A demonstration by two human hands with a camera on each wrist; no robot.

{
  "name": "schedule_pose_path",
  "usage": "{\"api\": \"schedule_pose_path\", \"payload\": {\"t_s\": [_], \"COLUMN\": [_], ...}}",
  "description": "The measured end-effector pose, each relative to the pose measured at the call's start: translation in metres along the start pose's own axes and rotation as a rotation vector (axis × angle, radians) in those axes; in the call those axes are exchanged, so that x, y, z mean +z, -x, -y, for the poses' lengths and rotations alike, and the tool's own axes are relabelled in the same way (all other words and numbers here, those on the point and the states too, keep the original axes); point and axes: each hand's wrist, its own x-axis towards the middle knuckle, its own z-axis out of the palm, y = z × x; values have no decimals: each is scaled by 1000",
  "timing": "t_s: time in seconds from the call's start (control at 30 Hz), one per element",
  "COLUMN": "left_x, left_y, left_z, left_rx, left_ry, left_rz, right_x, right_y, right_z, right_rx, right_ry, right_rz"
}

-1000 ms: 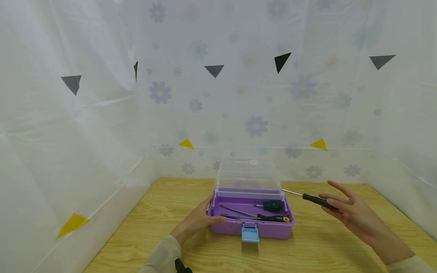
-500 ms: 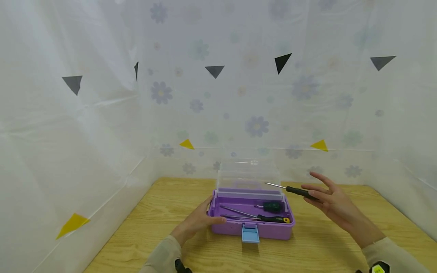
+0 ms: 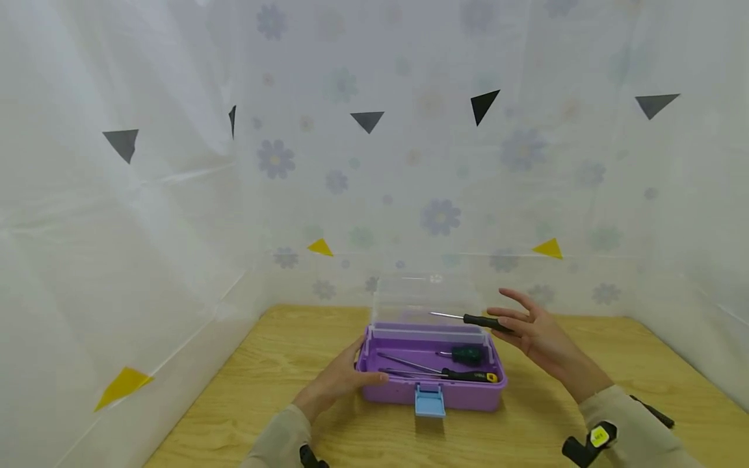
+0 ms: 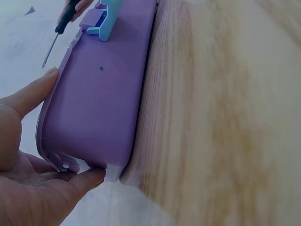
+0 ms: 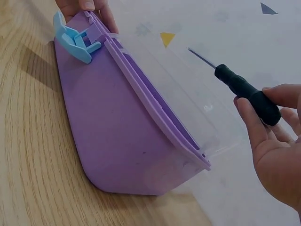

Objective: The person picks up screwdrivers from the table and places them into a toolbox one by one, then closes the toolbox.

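Observation:
A purple toolbox (image 3: 404, 392) sits on the table, its clear lid (image 3: 426, 296) raised at the back and its light-blue latch (image 3: 430, 403) hanging down in front. My left hand (image 3: 336, 378) holds the box's left end, thumb on the front rim and fingers round the side. Between thumb and fingers, my right hand (image 3: 544, 344) pinches the black handle of a screwdriver (image 5: 247, 92). Its shaft points left, above the box's right half in the head view. Inside lie a short dark-green screwdriver (image 3: 466, 354) and a longer black-and-yellow one (image 3: 468, 375), alongside further metal shafts.
The wooden table (image 3: 246, 396) reaches back to a white flowered curtain (image 3: 351, 195), which also hangs at both sides. Black, grey and yellow triangles are stuck on it. A black wrist mount (image 3: 588, 445) sits on my right sleeve.
My right hand has moved left with the screwdriver, from beside the box to above its right part. The left hand and the toolbox have stayed in place.

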Motion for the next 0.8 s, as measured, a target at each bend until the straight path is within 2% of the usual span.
{"api": "schedule_pose_path", "payload": {"t_s": [0.27, 0.5, 0.8], "left_x": [0, -4, -6], "left_y": [1, 7, 5], "left_z": [-2, -1, -1], "left_rx": [-5, -15, -11], "left_ry": [-13, -16, -33], "left_rz": [3, -27, -18], "right_x": [14, 26, 40], "right_y": [-16, -35, -47], "right_z": [-1, -8, -18], "right_rx": [65, 68, 74], "right_ry": [77, 76, 83], "right_rz": [-96, -92, -156]}}
